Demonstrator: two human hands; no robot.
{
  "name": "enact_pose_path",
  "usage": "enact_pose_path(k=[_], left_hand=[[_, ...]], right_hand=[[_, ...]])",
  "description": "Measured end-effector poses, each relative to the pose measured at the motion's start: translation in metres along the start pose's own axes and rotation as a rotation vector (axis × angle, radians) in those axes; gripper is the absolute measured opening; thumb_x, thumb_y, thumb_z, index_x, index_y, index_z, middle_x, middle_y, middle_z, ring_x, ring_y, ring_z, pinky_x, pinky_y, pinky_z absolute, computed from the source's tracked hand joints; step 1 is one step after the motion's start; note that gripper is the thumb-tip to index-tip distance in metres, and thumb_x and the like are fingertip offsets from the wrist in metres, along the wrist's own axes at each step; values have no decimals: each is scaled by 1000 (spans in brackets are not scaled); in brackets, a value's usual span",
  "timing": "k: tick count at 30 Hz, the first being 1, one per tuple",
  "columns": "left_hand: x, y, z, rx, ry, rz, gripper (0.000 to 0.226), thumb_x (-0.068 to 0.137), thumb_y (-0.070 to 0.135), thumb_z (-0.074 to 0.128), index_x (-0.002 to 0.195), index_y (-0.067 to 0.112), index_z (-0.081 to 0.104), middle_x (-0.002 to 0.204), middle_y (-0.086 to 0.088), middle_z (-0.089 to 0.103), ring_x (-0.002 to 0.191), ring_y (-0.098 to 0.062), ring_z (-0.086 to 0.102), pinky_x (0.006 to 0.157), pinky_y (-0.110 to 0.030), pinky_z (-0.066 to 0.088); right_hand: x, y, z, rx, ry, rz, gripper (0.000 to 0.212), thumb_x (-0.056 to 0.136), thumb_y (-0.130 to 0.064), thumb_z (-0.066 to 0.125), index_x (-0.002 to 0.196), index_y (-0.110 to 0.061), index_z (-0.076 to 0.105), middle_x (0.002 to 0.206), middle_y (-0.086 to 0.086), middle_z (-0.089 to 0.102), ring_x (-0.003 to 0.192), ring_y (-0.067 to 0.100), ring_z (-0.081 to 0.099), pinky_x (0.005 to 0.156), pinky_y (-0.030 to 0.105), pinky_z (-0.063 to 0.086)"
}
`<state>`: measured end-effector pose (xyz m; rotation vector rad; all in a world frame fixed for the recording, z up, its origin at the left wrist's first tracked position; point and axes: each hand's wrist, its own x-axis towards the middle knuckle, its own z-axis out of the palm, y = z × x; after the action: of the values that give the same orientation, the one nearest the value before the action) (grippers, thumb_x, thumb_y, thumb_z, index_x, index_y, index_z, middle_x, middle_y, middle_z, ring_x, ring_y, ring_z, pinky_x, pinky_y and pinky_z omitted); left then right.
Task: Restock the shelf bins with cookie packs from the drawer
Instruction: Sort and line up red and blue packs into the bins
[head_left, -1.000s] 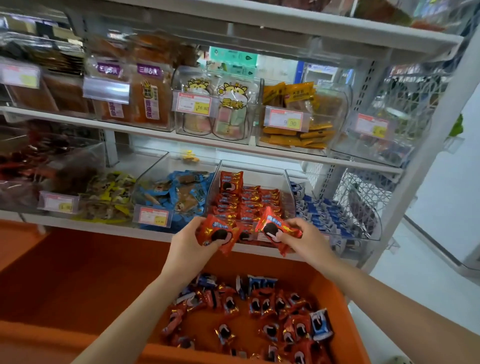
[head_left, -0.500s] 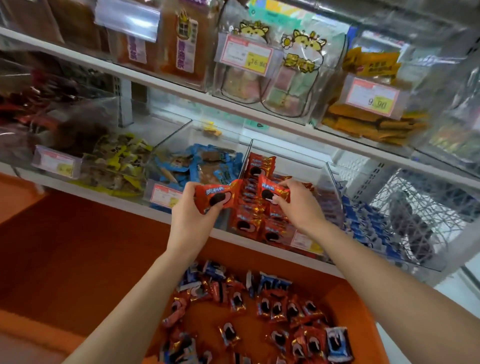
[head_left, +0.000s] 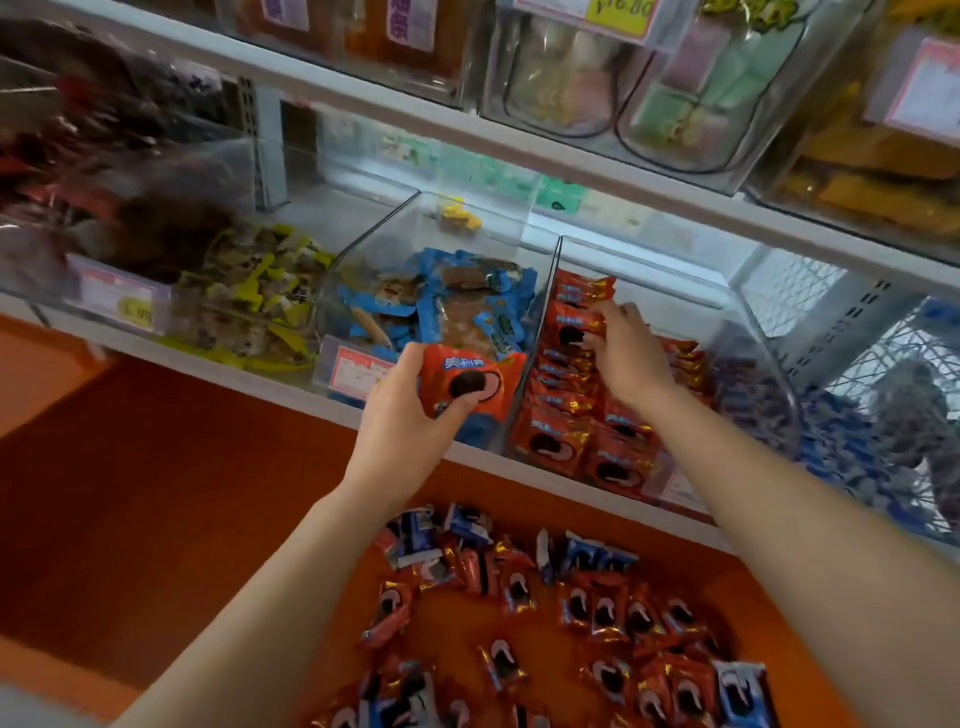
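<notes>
Below both your hands, the orange drawer (head_left: 156, 493) holds loose red and blue cookie packs (head_left: 597, 608). Your right hand (head_left: 631, 364) reaches into the clear shelf bin (head_left: 649, 260), pinching a red pack (head_left: 569, 322) in its row. Your left hand (head_left: 400, 421), just left of that bin, grips another red cookie pack (head_left: 467, 382) printed with blue Chinese characters above a dark cookie. The price tag (head_left: 353, 371) behind it is too blurred to read.
</notes>
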<state>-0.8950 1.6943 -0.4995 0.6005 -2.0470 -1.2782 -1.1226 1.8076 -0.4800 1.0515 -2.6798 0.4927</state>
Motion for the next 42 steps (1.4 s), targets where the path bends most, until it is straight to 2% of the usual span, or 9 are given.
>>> enact_pose_path(k=[2, 11, 16, 21, 24, 30, 34, 39, 42], left_hand=[[1, -3, 2, -8, 9, 1, 25, 84, 20, 71, 94, 20, 48, 85, 10, 60, 82, 5, 57, 64, -4, 42], [2, -9, 6, 4, 21, 21, 23, 85, 23, 70, 94, 22, 48, 89, 6, 59, 84, 0, 55, 68, -9, 44], [3, -11, 7, -3, 25, 9, 23, 86, 24, 69, 97, 22, 49, 92, 4, 60, 88, -7, 56, 69, -17, 46], [3, -13, 7, -3, 20, 9, 26, 85, 22, 70, 99, 21, 49, 94, 4, 60, 90, -7, 57, 69, -8, 45], [3, -13, 7, -4, 15, 0, 26, 85, 22, 70, 98, 24, 48, 95, 5, 60, 90, -7, 57, 69, -11, 46], [5, -12, 8, -28, -3, -39, 27, 85, 23, 69, 103, 21, 50, 99, 3, 60, 95, -12, 57, 74, -17, 45], [2, -6, 10, -49, -1, -60, 29, 85, 21, 70, 107, 20, 50, 101, 2, 60, 94, -10, 56, 67, -13, 42], [-10, 7, 13, -100, 70, -22, 26, 85, 12, 69, 100, 22, 49, 90, 3, 60, 83, -10, 58, 65, -14, 47], [-17, 18, 15, -156, 75, -4, 26, 83, 13, 70, 99, 21, 50, 87, 5, 60, 78, -3, 58, 65, -9, 46]], right_hand=[[8, 1, 5, -27, 11, 14, 37, 99, -10, 44, 135, -11, 43, 129, 15, 43, 108, 31, 56, 76, 30, 42], [28, 6, 17, -114, -48, 83, 40, 99, -12, 45, 139, -8, 38, 134, 18, 38, 112, 37, 51, 87, 39, 44], [29, 2, 15, -278, 97, -25, 44, 90, -4, 53, 134, -7, 44, 128, 21, 44, 118, 38, 40, 95, 44, 35], [26, -3, 16, -257, 19, -88, 42, 92, -4, 51, 133, -11, 46, 130, 18, 44, 114, 35, 45, 78, 39, 40], [25, -4, 18, -247, 0, -59, 41, 94, -8, 50, 134, -13, 46, 131, 16, 44, 113, 33, 49, 77, 39, 43], [12, -9, 13, -178, -78, -46, 49, 94, -8, 47, 142, -12, 40, 139, 13, 38, 109, 32, 52, 78, 34, 43], [-17, -18, 1, -41, 16, -39, 52, 89, -5, 54, 138, -7, 38, 141, 14, 33, 101, 29, 57, 72, 29, 45], [-69, -34, -18, 148, 78, -185, 49, 89, 3, 49, 136, -9, 40, 140, 7, 36, 122, 17, 47, 98, 23, 40], [-97, -44, -29, 284, -29, -185, 53, 90, 4, 49, 139, -13, 37, 140, 3, 37, 122, 8, 45, 96, 20, 43]])
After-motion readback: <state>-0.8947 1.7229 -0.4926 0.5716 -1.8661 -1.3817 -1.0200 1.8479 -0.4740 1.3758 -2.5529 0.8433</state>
